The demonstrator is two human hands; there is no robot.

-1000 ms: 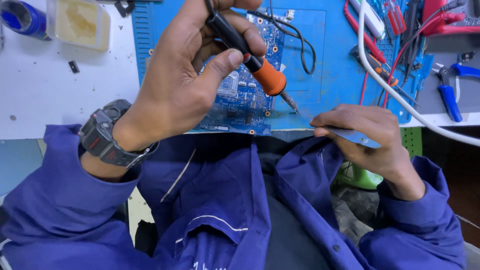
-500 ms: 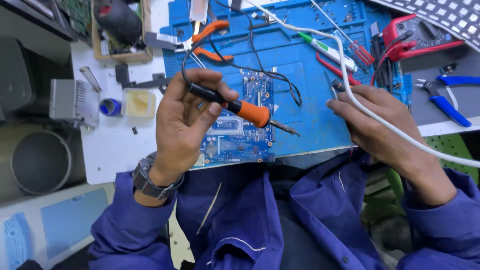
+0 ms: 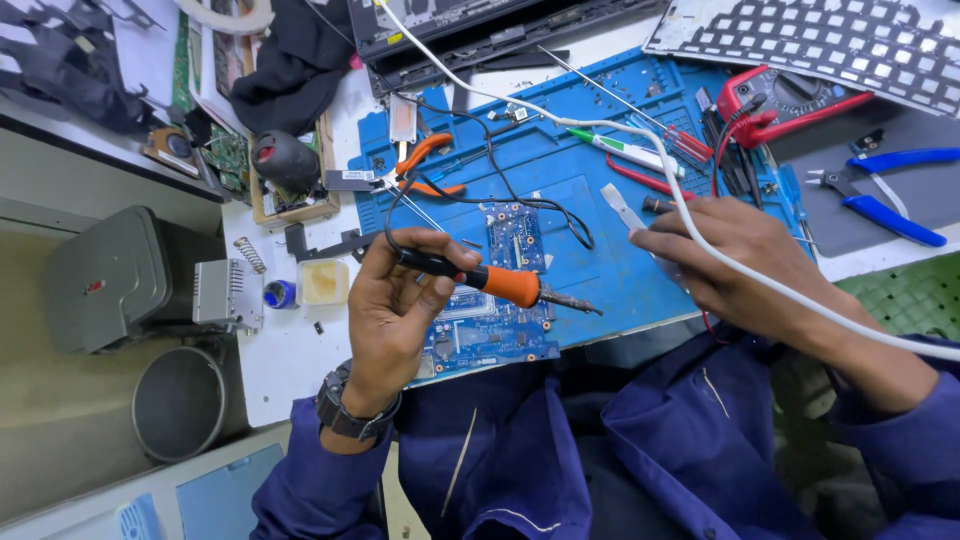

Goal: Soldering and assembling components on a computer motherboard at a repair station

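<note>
On the blue work mat (image 3: 590, 180): blue circuit board (image 3: 490, 310), near edge. Left hand (image 3: 400, 300) closed around soldering iron (image 3: 480, 278), tip held clear of the board. Right hand (image 3: 730, 260) curled over a flat metal pry tool (image 3: 622, 206); grip unclear.

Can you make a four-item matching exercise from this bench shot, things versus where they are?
Things:
1. orange-and-black soldering iron
2. blue-handled pliers
3. red multimeter
4. round grey metal bin

Places:
A. on the grey surface right of the blue work mat
B. below the white bench edge, at lower left
C. held in the left hand over the blue circuit board
D. at the mat's top right corner, beside the keyboard frame

Pairs: 1-C, 2-A, 3-D, 4-B
</note>
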